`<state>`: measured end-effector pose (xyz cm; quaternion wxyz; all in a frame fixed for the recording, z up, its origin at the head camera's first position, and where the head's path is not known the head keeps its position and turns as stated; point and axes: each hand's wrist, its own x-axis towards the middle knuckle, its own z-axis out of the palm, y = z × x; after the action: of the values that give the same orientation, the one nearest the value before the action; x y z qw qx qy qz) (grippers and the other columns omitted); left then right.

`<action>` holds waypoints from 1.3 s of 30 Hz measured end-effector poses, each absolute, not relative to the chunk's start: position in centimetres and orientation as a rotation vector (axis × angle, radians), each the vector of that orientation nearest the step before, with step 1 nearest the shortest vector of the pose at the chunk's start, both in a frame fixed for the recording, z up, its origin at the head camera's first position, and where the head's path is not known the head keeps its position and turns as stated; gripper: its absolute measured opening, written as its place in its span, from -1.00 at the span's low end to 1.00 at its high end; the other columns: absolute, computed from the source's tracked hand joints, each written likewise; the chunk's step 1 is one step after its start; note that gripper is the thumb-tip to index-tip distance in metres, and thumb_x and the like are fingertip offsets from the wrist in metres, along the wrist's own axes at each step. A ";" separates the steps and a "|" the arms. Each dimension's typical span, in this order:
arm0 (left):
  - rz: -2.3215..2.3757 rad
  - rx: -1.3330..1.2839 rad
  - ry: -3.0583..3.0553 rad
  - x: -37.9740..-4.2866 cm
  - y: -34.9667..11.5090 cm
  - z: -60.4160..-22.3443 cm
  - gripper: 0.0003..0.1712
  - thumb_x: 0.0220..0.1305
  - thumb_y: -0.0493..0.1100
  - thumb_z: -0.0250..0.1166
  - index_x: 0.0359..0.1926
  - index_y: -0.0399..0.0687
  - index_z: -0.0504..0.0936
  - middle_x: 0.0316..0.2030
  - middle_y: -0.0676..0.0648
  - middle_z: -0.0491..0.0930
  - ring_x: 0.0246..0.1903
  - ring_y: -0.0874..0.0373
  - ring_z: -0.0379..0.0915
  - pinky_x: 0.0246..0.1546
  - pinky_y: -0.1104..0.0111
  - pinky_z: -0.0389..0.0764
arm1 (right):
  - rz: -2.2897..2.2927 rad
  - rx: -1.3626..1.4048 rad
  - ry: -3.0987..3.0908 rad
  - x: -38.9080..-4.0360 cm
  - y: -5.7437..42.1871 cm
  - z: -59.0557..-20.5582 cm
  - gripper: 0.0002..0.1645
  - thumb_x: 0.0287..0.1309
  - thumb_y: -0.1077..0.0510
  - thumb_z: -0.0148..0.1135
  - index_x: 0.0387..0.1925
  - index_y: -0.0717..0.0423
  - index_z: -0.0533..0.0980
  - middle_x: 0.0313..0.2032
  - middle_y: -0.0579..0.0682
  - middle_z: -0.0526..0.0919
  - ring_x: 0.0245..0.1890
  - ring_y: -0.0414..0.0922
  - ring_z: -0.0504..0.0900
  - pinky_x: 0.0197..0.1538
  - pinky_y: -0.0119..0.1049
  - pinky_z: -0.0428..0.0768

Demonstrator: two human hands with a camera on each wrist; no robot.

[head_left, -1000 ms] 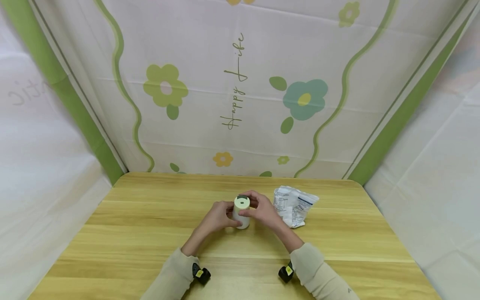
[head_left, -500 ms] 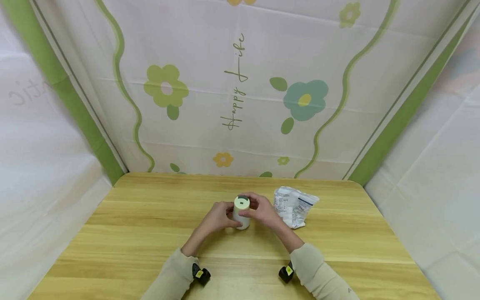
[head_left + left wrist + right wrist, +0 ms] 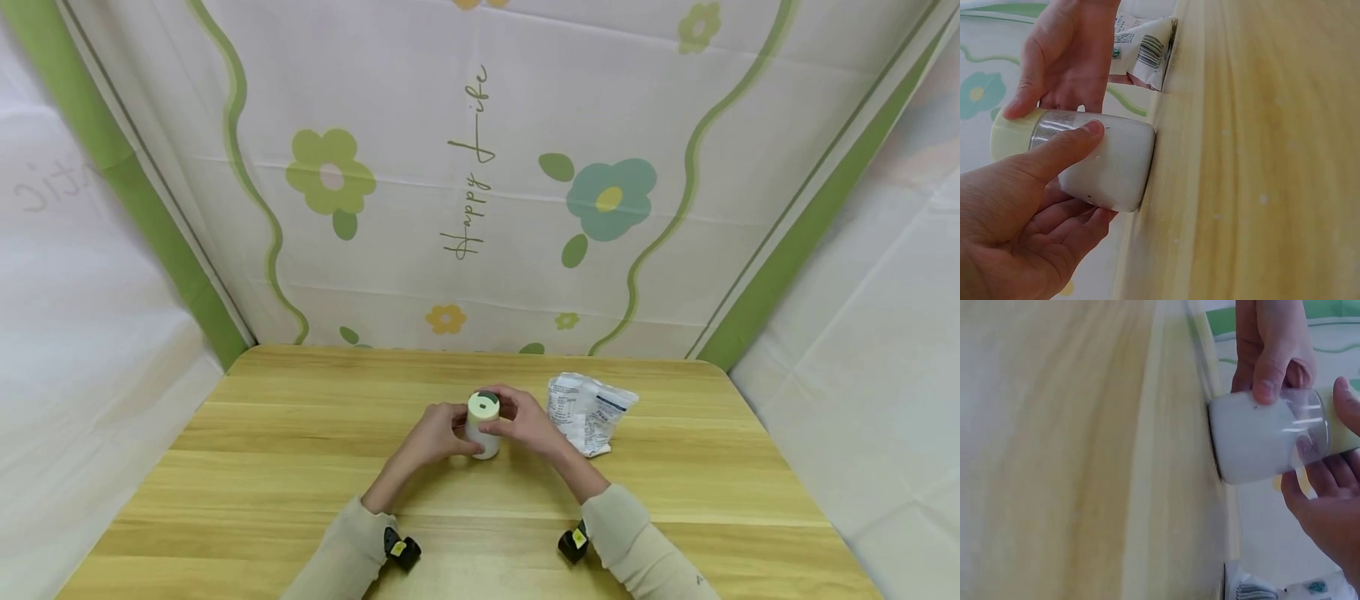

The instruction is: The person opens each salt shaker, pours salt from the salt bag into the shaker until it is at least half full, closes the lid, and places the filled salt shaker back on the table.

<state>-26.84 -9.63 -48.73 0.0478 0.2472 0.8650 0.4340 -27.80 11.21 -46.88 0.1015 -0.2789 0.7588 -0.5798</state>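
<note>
A clear seasoning jar (image 3: 1119,165), mostly full of white powder, stands upright on the wooden table. Its pale yellow-green lid (image 3: 478,403) has a dark grey-green piece at the far rim and a small dark mark near the middle. My left hand (image 3: 433,433) grips the jar's body from the left, thumb on the near side and fingers behind. From the right, my right hand (image 3: 531,423) holds the lid, its thumb at the front edge. In the right wrist view the lid (image 3: 1338,428) is partly cut off by the frame's edge.
Just right of my right hand, a crumpled white printed bag (image 3: 581,412) sits on the table (image 3: 300,467). Black wrist cameras are strapped at both cuffs. A flower-patterned cloth (image 3: 397,208) hangs behind the table, with white cloth at both sides.
The lid has turned slightly clockwise seen from above; its dark piece has shifted a little to the right. Both hands stay almost in place, and the bag has not moved.
</note>
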 end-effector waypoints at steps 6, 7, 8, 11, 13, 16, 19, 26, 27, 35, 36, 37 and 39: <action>1.310 0.759 2.656 -26.9 -9.6 -48.8 -0.51 0.03 -0.12 0.57 0.01 -0.12 0.68 -0.03 -0.09 0.73 0.01 0.04 0.66 0.08 0.15 0.66 | -1.708 -0.700 2.335 -27.4 10.8 -47.0 -0.37 0.10 0.13 0.48 0.19 0.16 0.47 0.13 0.14 0.62 0.16 0.07 0.61 0.20 -0.09 0.61; 1.308 0.758 2.657 -26.9 -9.6 -48.7 -0.51 0.03 -0.12 0.57 0.01 -0.12 0.68 -0.03 -0.09 0.73 0.01 0.04 0.66 0.07 0.15 0.67 | -1.699 -0.714 2.330 -27.4 10.8 -47.0 -0.34 0.11 0.13 0.47 0.23 0.17 0.45 0.16 0.14 0.60 0.17 0.08 0.60 0.21 -0.09 0.61; 1.313 0.758 2.652 -26.9 -9.6 -48.7 -0.50 0.03 -0.12 0.57 0.01 -0.13 0.67 -0.03 -0.10 0.73 0.01 0.04 0.66 0.06 0.14 0.67 | -1.692 -0.739 2.316 -27.5 10.9 -47.0 -0.30 0.13 0.13 0.46 0.27 0.19 0.42 0.19 0.15 0.58 0.19 0.08 0.59 0.22 -0.10 0.60; 1.309 0.758 2.646 -26.8 -9.6 -48.8 -0.48 0.03 -0.12 0.57 0.03 -0.13 0.67 -0.02 -0.11 0.73 0.00 0.04 0.66 0.05 0.14 0.67 | -1.665 -0.821 2.269 -27.6 11.2 -47.2 -0.24 0.20 0.14 0.40 0.38 0.20 0.34 0.28 0.15 0.52 0.24 0.08 0.55 0.26 -0.15 0.57; 1.304 0.764 2.645 -26.8 -9.6 -48.8 -0.49 0.03 -0.12 0.57 0.03 -0.14 0.67 -0.02 -0.12 0.72 0.00 0.02 0.67 0.05 0.14 0.68 | -1.658 -0.868 2.245 -27.7 11.4 -47.3 -0.24 0.24 0.13 0.36 0.40 0.21 0.31 0.30 0.17 0.49 0.26 0.07 0.54 0.27 -0.17 0.56; 1.312 0.768 2.642 -26.9 -9.5 -48.8 -0.49 0.03 -0.12 0.57 0.03 -0.14 0.67 -0.02 -0.12 0.72 0.01 0.01 0.66 0.07 0.13 0.67 | -1.669 -0.849 2.263 -27.7 11.4 -47.3 -0.32 0.24 0.11 0.36 0.34 0.15 0.39 0.24 0.15 0.55 0.21 0.05 0.57 0.24 -0.18 0.58; 1.324 0.768 2.642 -26.8 -9.5 -48.8 -0.51 0.03 -0.13 0.57 0.01 -0.12 0.67 -0.03 -0.11 0.73 0.01 0.03 0.66 0.07 0.14 0.67 | -1.693 -0.751 2.316 -27.5 11.1 -47.3 -0.38 0.16 0.10 0.43 0.23 0.12 0.46 0.13 0.10 0.62 0.14 0.02 0.62 0.19 -0.17 0.61; 1.321 0.770 2.652 -26.8 -9.6 -48.8 -0.53 0.02 -0.14 0.57 -0.01 -0.11 0.68 -0.06 -0.08 0.74 -0.05 0.12 0.67 0.01 0.19 0.69 | -1.713 -0.658 2.341 -27.2 10.5 -47.2 -0.37 0.11 0.12 0.48 0.18 0.15 0.43 0.12 0.12 0.59 0.13 0.03 0.61 0.15 -0.16 0.63; 1.319 0.769 2.650 -26.8 -9.6 -48.8 -0.53 0.02 -0.14 0.57 -0.01 -0.11 0.68 -0.06 -0.08 0.74 -0.05 0.11 0.67 0.01 0.18 0.69 | -1.714 -0.688 2.328 -27.3 10.6 -47.2 -0.35 0.13 0.15 0.46 0.22 0.15 0.42 0.16 0.14 0.57 0.16 0.05 0.60 0.19 -0.13 0.61; 1.314 0.767 2.653 -26.9 -9.5 -48.7 -0.50 0.02 -0.14 0.57 0.01 -0.15 0.67 -0.02 -0.14 0.72 0.01 0.00 0.66 0.06 0.12 0.67 | -1.698 -0.868 2.257 -27.7 11.1 -47.1 -0.32 0.21 0.23 0.36 0.34 0.22 0.38 0.26 0.19 0.53 0.25 0.13 0.52 0.32 0.06 0.49; 1.318 0.763 2.650 -26.9 -9.5 -48.7 -0.51 0.02 -0.14 0.57 0.00 -0.14 0.67 -0.03 -0.13 0.73 0.00 0.02 0.66 0.06 0.12 0.67 | -1.703 -0.844 2.271 -27.7 11.1 -47.1 -0.34 0.20 0.22 0.38 0.31 0.21 0.40 0.22 0.18 0.55 0.22 0.12 0.55 0.29 0.04 0.52; 1.321 0.762 2.648 -26.8 -9.5 -48.7 -0.51 0.02 -0.14 0.57 0.00 -0.13 0.68 -0.04 -0.12 0.73 0.00 0.03 0.66 0.06 0.13 0.67 | -1.710 -0.816 2.287 -27.6 11.0 -47.1 -0.37 0.18 0.21 0.39 0.28 0.21 0.43 0.19 0.17 0.58 0.19 0.10 0.57 0.27 0.00 0.55; 1.326 0.757 2.647 -26.8 -9.5 -48.7 -0.53 0.02 -0.13 0.57 -0.02 -0.12 0.68 -0.05 -0.10 0.73 -0.02 0.07 0.67 0.05 0.15 0.67 | -1.724 -0.739 2.320 -27.3 10.8 -47.1 -0.38 0.14 0.19 0.44 0.23 0.17 0.46 0.14 0.15 0.60 0.15 0.06 0.60 0.23 -0.08 0.59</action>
<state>-26.80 -9.53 -48.65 0.0430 0.2475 0.8653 0.4337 -27.33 10.75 -47.08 0.0790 -0.2469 0.7752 -0.5761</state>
